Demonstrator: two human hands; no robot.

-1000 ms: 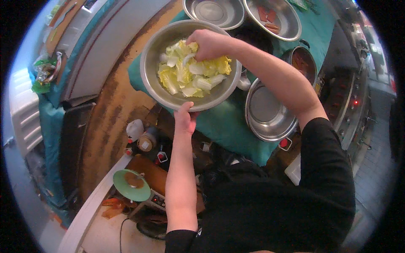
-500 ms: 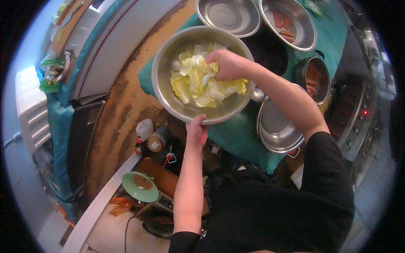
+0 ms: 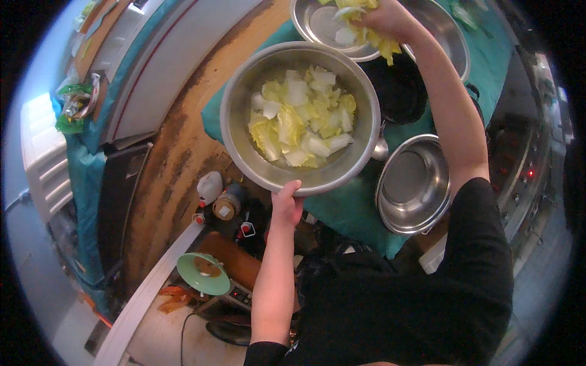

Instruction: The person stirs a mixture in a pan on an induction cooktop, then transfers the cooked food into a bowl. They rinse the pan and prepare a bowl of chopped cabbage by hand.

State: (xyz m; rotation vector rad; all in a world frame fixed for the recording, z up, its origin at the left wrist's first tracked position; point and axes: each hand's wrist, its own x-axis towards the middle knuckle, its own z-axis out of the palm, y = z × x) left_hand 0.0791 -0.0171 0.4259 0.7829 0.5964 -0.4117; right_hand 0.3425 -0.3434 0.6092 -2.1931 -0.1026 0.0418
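Observation:
My left hand (image 3: 287, 204) grips the near rim of a large metal bowl (image 3: 241, 146), thumb over the edge and the other fingers underneath. Cut pale yellow-green cabbage leaves (image 3: 299, 122) lie loosely in the bowl. At the top of the view, my right hand (image 3: 389, 21) is closed round a bunch of the same cabbage leaves (image 3: 351, 13). That bunch hangs over the near side of a shallow metal basin (image 3: 317, 27), with leaf ends sticking out past the fingers.
A black pan (image 3: 397, 91) sits right of the large bowl, on the teal cloth (image 3: 342, 210). Nearby are a ladle (image 3: 380, 146), an empty metal bowl (image 3: 406, 177) and another metal basin (image 3: 461, 46). Jugs (image 3: 210, 186) and a green lamp shade (image 3: 204, 274) stand lower left.
My right hand has lifted out of the large bowl with a bunch of leaves and moved up and right, over the far basin. The left hand keeps its hold on the rim.

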